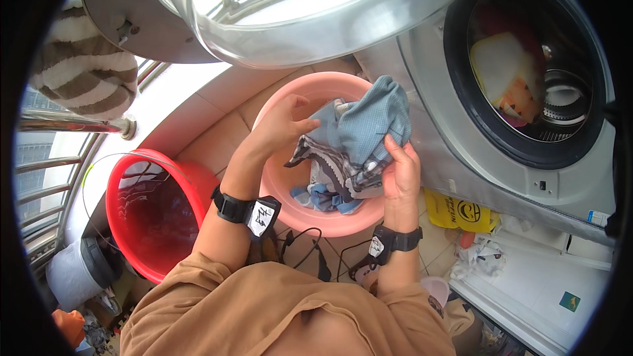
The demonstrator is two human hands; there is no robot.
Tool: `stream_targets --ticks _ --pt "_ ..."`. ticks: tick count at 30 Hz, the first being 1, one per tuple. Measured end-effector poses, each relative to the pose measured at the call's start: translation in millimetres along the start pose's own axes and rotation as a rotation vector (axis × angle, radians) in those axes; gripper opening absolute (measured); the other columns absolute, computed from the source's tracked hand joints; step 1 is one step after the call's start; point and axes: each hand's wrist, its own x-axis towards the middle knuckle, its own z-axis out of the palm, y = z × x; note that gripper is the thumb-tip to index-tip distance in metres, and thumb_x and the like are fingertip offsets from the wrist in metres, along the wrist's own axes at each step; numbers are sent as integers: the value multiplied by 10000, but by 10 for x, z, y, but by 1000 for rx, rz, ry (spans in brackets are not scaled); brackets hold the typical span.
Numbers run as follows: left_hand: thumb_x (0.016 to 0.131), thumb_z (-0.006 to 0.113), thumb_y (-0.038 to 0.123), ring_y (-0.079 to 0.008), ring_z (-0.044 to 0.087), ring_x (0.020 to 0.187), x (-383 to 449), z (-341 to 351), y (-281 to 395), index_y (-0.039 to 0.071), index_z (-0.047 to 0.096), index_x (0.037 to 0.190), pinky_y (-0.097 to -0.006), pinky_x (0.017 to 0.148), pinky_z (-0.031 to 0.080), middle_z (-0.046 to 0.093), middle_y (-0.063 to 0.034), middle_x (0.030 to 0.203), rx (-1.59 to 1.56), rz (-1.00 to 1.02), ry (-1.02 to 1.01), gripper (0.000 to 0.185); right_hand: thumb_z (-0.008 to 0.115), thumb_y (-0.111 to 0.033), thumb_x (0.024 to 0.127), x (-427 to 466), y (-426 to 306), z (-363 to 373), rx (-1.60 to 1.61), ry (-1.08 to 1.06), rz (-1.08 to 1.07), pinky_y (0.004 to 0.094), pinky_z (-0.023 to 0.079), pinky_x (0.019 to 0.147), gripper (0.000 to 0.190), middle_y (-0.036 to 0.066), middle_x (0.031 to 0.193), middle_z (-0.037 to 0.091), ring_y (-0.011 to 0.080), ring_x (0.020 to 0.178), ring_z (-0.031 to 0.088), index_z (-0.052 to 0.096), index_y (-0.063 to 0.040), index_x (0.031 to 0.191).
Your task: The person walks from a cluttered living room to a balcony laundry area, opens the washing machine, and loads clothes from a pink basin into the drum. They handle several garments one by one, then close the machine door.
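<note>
My right hand [401, 170] grips a bundle of laundry, with the thumb pressed on a blue waffle-textured cloth [368, 126]. A grey and black patterned garment [341, 165] with a zigzag edge hangs below that cloth. To the left of the bundle, my left hand [282, 123] has its fingers apart. Its thumb tip is at the cloth's edge, and whether it touches is hard to tell. Beneath both hands stands a pink plastic basin [279, 202]. Lower in the basin lies a blue and white piece of fabric [324, 198].
On the right is a front-loading washing machine [430, 84] with laundry in its drum; its round glass door [306, 39] swings over the basin's far side. A red bucket [148, 207] of dark liquid stands left. A striped towel [89, 69] hangs by the railing [69, 121]. Cables [316, 252] cross the floor.
</note>
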Motion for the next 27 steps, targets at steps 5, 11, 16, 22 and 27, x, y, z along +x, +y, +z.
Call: stream_targets --ticks 5,11,16,22,27 --pt "725 789 255 -320 397 1319 141 193 -181 -26 352 1399 -360 1078 328 415 -223 1413 142 42 -268 851 612 -88 895 113 -256 -364 49 122 17 410 442 962 357 156 1205 586 259 1088 573 515 68 1201" --pt "575 870 316 -375 293 1376 519 728 -955 -29 126 1472 -368 1122 281 275 -284 1473 341 -21 -376 1215 676 -126 866 375 91 -1074 2 280 39 375 468 907 431 143 1182 598 234 1057 584 514 82 1207" --pt "534 890 304 -414 230 1392 674 996 -1472 27 63 1493 -421 1136 254 251 -233 1504 475 -139 -242 1296 761 -129 784 249 588 -1260 -404 215 -101 337 364 1023 706 126 1322 507 223 1203 489 389 34 1361" --pt "501 880 317 -373 445 1267 723 1209 -1584 -36 310 1392 -393 1051 383 468 -253 1341 509 -145 -170 1115 743 -21 745 172 927 -1138 -393 267 63 330 433 945 672 113 1248 554 217 1106 552 409 17 1327" --pt "637 813 193 -301 659 951 631 1132 -1408 17 606 1135 -365 843 512 686 -180 991 521 -80 -150 568 715 -12 769 181 836 -1042 -666 202 44 305 475 842 432 89 1061 636 167 938 592 548 48 1163"
